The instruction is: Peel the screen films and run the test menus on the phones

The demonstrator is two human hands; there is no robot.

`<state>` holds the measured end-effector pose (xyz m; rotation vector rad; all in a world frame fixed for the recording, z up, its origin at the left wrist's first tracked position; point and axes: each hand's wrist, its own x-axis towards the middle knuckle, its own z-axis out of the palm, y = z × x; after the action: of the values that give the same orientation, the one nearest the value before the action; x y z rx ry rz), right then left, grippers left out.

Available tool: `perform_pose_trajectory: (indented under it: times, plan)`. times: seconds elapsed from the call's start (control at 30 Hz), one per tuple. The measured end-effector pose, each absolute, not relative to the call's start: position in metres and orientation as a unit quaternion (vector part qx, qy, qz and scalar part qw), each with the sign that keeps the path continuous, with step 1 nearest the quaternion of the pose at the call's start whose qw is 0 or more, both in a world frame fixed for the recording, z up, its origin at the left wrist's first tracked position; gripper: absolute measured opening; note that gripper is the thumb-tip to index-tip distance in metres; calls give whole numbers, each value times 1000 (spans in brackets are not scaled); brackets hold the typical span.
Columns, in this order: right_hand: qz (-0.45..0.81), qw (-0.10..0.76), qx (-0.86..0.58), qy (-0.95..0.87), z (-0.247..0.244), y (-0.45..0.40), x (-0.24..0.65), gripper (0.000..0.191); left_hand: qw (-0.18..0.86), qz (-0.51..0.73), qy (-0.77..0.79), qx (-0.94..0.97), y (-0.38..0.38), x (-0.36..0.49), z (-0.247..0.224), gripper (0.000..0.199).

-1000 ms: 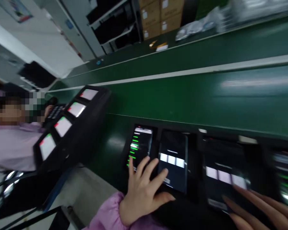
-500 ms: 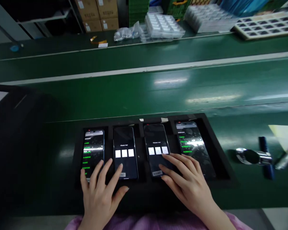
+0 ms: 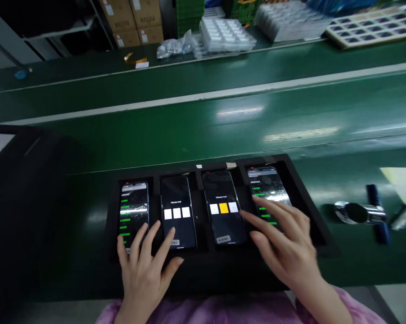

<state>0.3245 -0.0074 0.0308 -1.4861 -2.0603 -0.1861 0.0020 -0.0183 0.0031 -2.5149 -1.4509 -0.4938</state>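
Several smartphones lie in the slots of a black tray (image 3: 199, 225). The leftmost phone (image 3: 134, 204) and the rightmost phone (image 3: 267, 180) show lists with green text. Between them, the second phone (image 3: 178, 191) and third phone (image 3: 219, 186) show "Vibrator test" above white squares; the third phone's middle square is yellow. My left hand (image 3: 149, 274) is open, fingers spread over the lower ends of the two left phones. My right hand (image 3: 287, 238) is open too, its index fingertip at the third phone's right edge and other fingers over the rightmost phone, partly hiding it.
A shiny metal ring-shaped object (image 3: 358, 212) and a dark blue strip (image 3: 375, 198) lie right of the tray. A dark bulky object (image 3: 24, 216) stands at left. Across the green bench are clear plastic trays (image 3: 226, 36), a white tray (image 3: 375, 27) and cardboard boxes (image 3: 149, 15).
My right hand has moved right, off the third phone's screen towards the rightmost phone. The third phone's middle square has turned from white to yellow. My left hand keeps its pose.
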Motion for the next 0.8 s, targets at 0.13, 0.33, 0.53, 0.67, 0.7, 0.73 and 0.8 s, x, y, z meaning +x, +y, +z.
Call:
perform_pose_trajectory:
  times: [0.13,0.33,0.53,0.67,0.7,0.73,0.8]
  plan:
    - [-85,322,-577,-746,26,-17,350,28,85,-150,-499,-849,-18,4,8,41]
    - [-79,365,-601,-707,12,-17,368,31,56,-122,-563,-815,0,11,22,48]
    - [-44,360,-645,-673,25,-47,382,45,66,-232,-611,-754,-13,-13,23,62]
    - [-31,330,-647,-687,22,-67,393,35,47,-207,-659,-722,-33,-34,16,65]
    - [-27,327,-644,-691,21,-69,394,31,44,-202,-664,-719,-37,-38,13,66]
    - [-26,328,-641,-693,19,-71,395,29,43,-201,-665,-718,-39,-40,11,67]
    - [-27,335,-634,-696,17,-74,396,27,41,-207,-660,-721,-41,-42,7,68]
